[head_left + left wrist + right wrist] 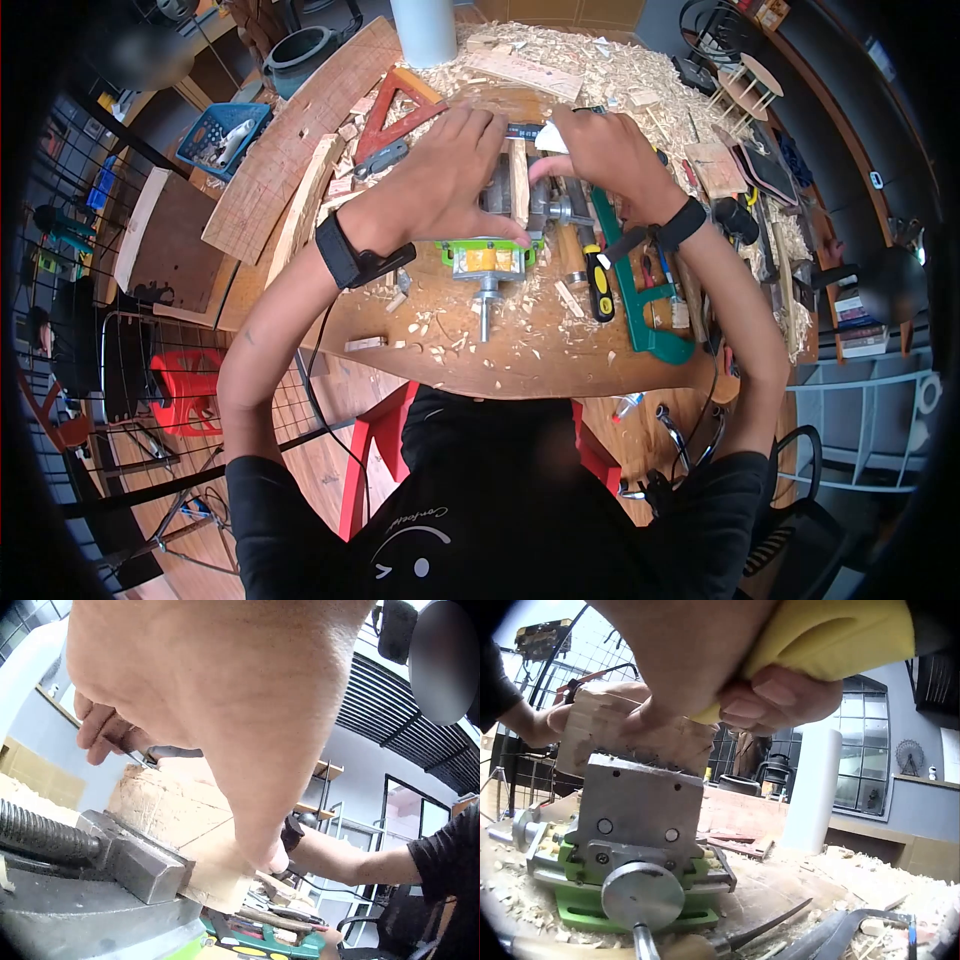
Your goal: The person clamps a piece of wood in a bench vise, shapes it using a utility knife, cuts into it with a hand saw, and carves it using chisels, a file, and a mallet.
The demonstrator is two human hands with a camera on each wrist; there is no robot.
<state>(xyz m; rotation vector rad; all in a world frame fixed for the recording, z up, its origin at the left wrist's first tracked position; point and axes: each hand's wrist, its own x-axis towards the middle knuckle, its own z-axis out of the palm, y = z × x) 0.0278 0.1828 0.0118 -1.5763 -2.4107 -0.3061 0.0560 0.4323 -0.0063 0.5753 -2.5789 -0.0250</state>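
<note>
A pale wood block (519,185) stands upright, clamped in the jaws of a small metal vise (641,799) with a green base. My right hand (610,150) grips the yellow handle (840,637) of a tool, whose dark marked blade (522,131) crosses the block's far end. My left hand (445,165) curls its fingers round the blade's other end, with its thumb stretched back along the block. In the left wrist view, a thin dark edge shows at the left fingers (109,739). What kind of tool it is, I cannot tell.
Wood shavings (640,70) cover the back of the bench. Right of the vise lie a green saw frame (630,270) and a yellow-black handle (599,285). A red triangle square (395,110), a long board (300,150) and a blue basket (225,135) are at the left.
</note>
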